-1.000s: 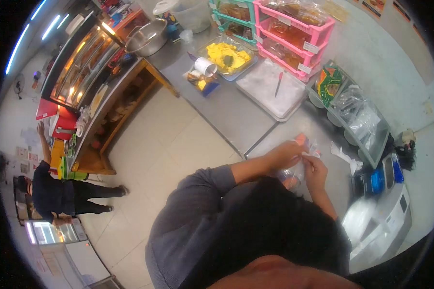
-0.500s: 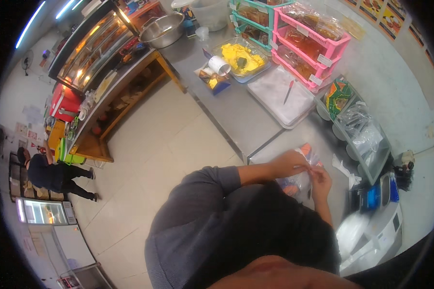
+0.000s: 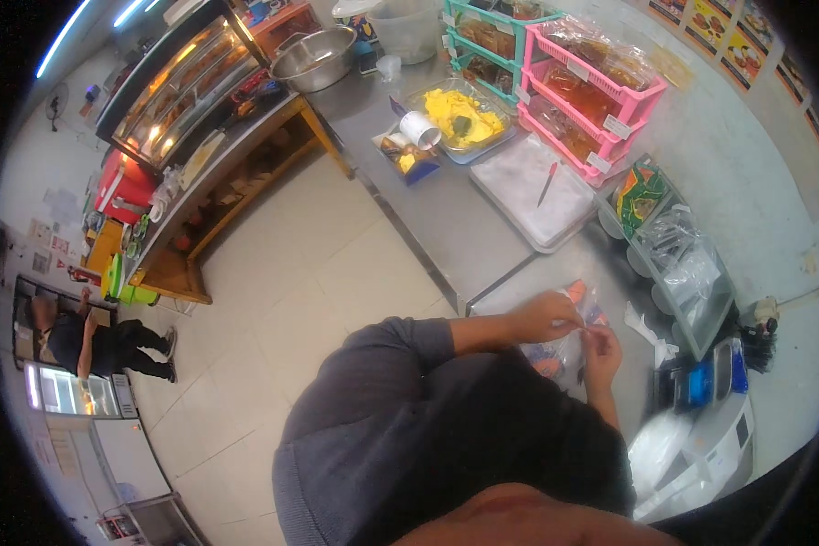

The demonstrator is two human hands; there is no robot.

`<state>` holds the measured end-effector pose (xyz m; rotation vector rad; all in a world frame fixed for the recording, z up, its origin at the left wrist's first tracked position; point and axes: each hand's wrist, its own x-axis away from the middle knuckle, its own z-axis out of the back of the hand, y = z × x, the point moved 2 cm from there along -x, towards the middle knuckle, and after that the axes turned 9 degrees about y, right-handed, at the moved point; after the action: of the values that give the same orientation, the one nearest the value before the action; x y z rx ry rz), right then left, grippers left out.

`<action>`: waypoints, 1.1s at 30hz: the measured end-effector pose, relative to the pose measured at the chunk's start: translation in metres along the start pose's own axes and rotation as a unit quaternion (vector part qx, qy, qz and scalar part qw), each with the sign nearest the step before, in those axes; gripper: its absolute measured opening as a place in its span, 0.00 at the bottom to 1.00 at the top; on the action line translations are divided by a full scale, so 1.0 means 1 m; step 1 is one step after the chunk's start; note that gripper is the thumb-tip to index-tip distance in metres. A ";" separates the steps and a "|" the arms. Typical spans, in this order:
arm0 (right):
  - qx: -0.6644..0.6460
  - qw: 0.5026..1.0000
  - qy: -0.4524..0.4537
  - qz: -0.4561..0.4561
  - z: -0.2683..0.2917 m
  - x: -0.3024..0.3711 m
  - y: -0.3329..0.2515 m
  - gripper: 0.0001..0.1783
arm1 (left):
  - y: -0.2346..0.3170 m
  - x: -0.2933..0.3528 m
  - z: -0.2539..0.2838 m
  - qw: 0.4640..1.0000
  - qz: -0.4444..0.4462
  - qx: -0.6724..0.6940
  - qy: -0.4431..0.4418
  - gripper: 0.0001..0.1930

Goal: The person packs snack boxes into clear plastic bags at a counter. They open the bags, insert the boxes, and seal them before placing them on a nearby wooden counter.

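At the near right of the steel table (image 3: 496, 246), my left hand (image 3: 548, 316) and my right hand (image 3: 601, 353) meet with fingertips pinched close together. Between and below them lies a see-through plastic bag (image 3: 555, 357) with orange and blue patches, its edge caught in both pinches. Whatever fine detail sits between the fingertips is too small to make out. Just right of my right hand, a crumpled white plastic piece (image 3: 648, 329) rests on the table.
Beyond my hands are a white tray (image 3: 528, 196) with a red pen, a glass dish (image 3: 462, 116) of yellow food, and pink baskets (image 3: 591, 96) of packets. A grey-green bin (image 3: 687, 264) stands at right. Another person (image 3: 86, 341) stands far left, by a lit cooler.
My hands stay pinched at the bag, with the fingers shifted slightly. The far-left person has turned and lowered an arm toward the cooler. The whole view has tilted a little.
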<state>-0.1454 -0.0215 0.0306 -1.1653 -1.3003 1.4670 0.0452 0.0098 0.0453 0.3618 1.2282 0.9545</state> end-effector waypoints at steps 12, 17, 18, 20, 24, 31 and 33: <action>0.025 0.999 0.016 0.023 -0.004 0.003 0.001 0.05 | -0.002 -0.001 0.001 0.999 0.039 0.022 0.003 0.06; 0.005 0.999 0.029 0.014 -0.002 0.005 0.006 0.05 | -0.003 0.001 0.000 0.999 0.030 0.022 0.016 0.06; 0.011 0.999 0.026 0.021 -0.002 0.004 0.008 0.05 | -0.004 0.002 0.000 0.999 0.027 0.021 0.017 0.06; 0.026 0.999 0.024 0.036 -0.003 0.003 0.008 0.04 | -0.002 0.001 0.000 0.999 0.024 0.026 0.014 0.06; 0.025 0.999 0.022 0.033 -0.005 0.003 0.005 0.04 | 0.000 -0.001 0.001 0.999 0.028 0.026 0.012 0.07; 0.000 0.999 0.020 0.031 -0.003 0.005 0.009 0.05 | -0.001 0.000 0.001 0.999 0.023 0.032 0.020 0.07; 0.015 0.999 0.019 0.035 -0.002 0.005 0.009 0.05 | -0.001 -0.001 0.001 0.999 0.026 0.036 0.013 0.06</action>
<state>-0.1450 -0.0177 0.0211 -1.2234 -1.2183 1.5024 0.0458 0.0089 0.0458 0.4406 1.2849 0.9644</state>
